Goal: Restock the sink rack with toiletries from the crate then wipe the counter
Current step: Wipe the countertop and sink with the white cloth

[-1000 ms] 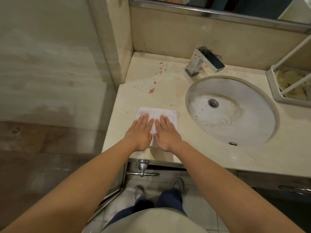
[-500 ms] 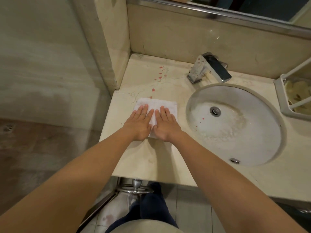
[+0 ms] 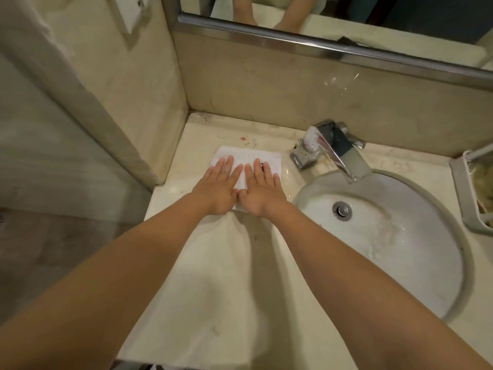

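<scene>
A folded white cloth [image 3: 248, 156] lies flat on the beige marble counter [image 3: 213, 276], left of the sink and near the back corner. My left hand [image 3: 217, 186] and my right hand [image 3: 262, 190] press on it side by side, palms down, fingers straight. The cloth's near part is hidden under my hands. A small red stain [image 3: 242, 138] shows on the counter just beyond the cloth. The white rack [image 3: 464, 193] sits at the right edge, only partly in view. No crate or toiletries are visible.
A round white sink basin [image 3: 400, 263] fills the counter's right half, with a chrome faucet [image 3: 330, 148] behind it. A marble wall [image 3: 149, 97] bounds the counter on the left and a backsplash under a mirror [image 3: 346, 20] at the rear.
Both hands have pushed the cloth away from the front edge toward the back wall, over the red spots on the counter. The view has moved forward with them.
</scene>
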The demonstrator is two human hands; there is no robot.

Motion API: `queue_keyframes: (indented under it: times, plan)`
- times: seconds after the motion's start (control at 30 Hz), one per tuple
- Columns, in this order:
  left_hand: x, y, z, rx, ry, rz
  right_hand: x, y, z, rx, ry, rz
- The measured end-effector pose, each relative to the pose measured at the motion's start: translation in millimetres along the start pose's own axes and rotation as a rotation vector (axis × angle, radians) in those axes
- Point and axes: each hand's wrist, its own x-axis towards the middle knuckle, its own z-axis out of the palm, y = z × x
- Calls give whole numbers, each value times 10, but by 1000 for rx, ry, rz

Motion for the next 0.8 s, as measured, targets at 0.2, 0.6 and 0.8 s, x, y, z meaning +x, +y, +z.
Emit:
queue_keyframes:
  times: [0.2, 0.6, 0.8]
  plan:
    - [390, -50, -281, -5, 2, 5, 366, 65, -259, 28, 24, 18]
    - [766, -92, -478, -6, 103, -5, 759, 109, -442, 31, 109, 21]
    - [671, -67, -456, 14, 104, -2, 702, 83, -419, -15, 115, 30]
